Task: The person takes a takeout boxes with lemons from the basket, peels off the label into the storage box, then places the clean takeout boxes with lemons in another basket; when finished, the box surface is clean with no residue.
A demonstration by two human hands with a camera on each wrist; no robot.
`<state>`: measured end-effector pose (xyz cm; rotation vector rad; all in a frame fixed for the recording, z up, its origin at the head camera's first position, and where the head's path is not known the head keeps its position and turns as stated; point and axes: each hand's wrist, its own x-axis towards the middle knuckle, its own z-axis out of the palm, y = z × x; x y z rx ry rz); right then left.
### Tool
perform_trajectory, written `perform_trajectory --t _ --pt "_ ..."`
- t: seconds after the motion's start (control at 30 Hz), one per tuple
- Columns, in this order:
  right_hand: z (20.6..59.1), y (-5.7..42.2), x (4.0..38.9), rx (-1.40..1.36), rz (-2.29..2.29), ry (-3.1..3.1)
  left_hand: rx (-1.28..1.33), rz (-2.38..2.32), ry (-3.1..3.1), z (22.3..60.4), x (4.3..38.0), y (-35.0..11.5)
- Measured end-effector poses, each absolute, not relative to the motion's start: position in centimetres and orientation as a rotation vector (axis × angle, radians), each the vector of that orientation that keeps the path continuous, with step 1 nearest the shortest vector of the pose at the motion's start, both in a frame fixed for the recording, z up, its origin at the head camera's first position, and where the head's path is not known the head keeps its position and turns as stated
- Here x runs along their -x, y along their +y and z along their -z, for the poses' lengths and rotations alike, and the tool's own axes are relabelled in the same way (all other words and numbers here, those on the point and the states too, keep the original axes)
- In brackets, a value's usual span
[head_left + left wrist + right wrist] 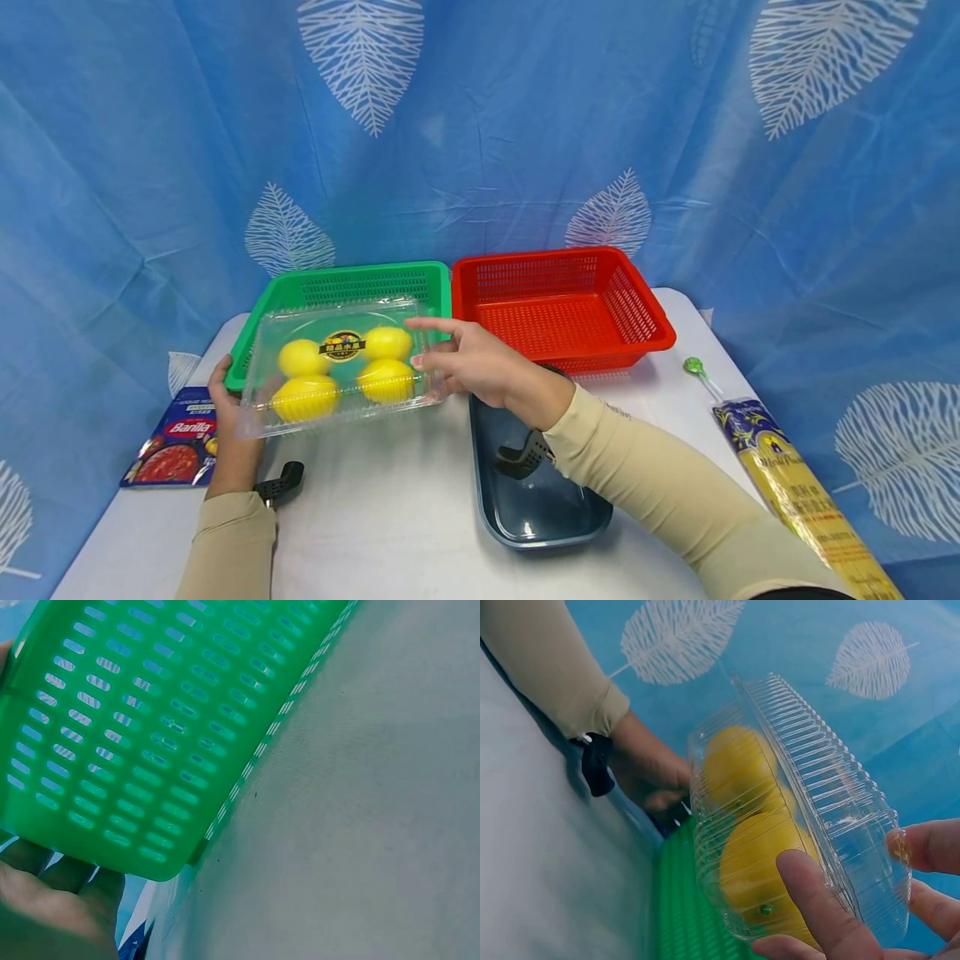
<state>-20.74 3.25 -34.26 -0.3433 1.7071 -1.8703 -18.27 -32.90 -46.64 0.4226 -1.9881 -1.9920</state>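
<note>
My right hand (480, 362) grips the right end of a clear plastic clamshell box (802, 765), thumb on one side and fingers on the other. Several lemons (306, 397) lie inside it, under a lid with a black fruit label (342, 346). The box is tilted and overlaps the front of the green basket (360, 272) in the head view. My left hand (228, 408) holds the left end of that basket, its fingers (71, 874) curled at the rim. Part of this hand is hidden behind the box in the head view.
A red basket (645, 346) stands right of the green one. Below my right forearm sits a dark blue tray (543, 521). A Barilla pouch (176, 442) lies at the left edge; a yellow pasta packet (802, 492) and a green lollipop (694, 367) lie on the right.
</note>
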Motion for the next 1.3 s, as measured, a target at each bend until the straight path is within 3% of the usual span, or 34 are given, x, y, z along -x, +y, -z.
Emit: perform_trajectory --t 0.4,1.3 --pt "34.9 3.9 18.9 0.356 1.864 1.716 -0.298 2.011 -1.98 46.7 17.5 -33.0" --pt "38.1 6.1 15.3 0.385 1.799 1.699 -0.434 1.992 -2.068 46.2 18.1 -33.0"
